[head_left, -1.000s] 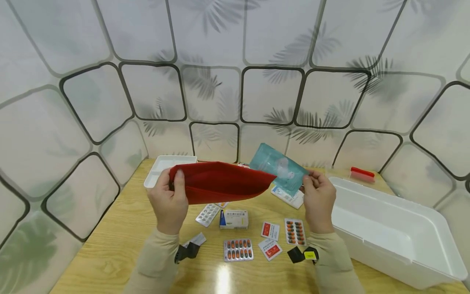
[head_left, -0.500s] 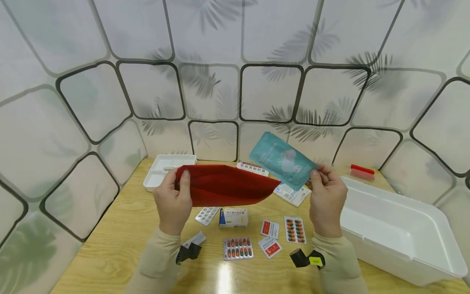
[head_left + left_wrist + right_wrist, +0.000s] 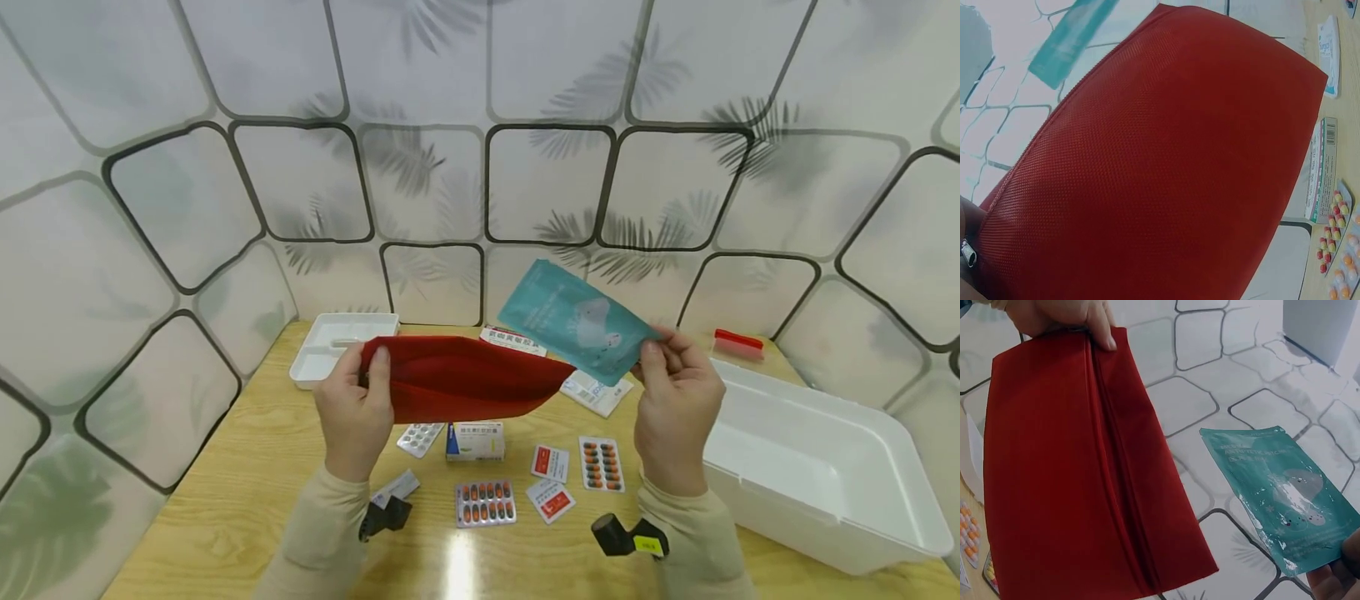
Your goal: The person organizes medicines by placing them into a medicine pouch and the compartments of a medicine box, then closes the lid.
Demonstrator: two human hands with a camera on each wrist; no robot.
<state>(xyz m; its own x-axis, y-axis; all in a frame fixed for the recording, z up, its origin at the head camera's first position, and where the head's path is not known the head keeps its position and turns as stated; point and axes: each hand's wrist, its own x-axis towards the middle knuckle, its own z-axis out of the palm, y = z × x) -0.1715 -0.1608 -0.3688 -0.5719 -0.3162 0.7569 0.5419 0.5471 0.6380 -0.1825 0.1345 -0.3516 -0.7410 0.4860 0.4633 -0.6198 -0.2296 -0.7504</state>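
Observation:
My left hand [image 3: 356, 408] grips one end of a red zip pouch [image 3: 457, 379], thumb on the near side. The pouch is held above the table, its long mouth parted toward me. In the left wrist view a metal zipper pull [image 3: 969, 252] shows by the fingers. My right hand [image 3: 678, 408] pinches a corner of a flat teal sachet [image 3: 577, 321] printed with a pale cartoon animal. The sachet tilts up to the left, just behind the pouch's right tip in the head view. The right wrist view shows a gap between sachet and pouch.
Below lie capsule blister packs [image 3: 486, 502], a white and blue medicine box [image 3: 476, 442] and red-white packets [image 3: 550, 462]. A white tray [image 3: 303, 367] stands back left, a deep white bin [image 3: 806, 508] at right. Behind it is a red-topped clear item [image 3: 738, 343].
My right hand has moved right and slightly nearer with the teal sachet, which now shows more of its printed face. My left hand and the pouch have shifted slightly right.

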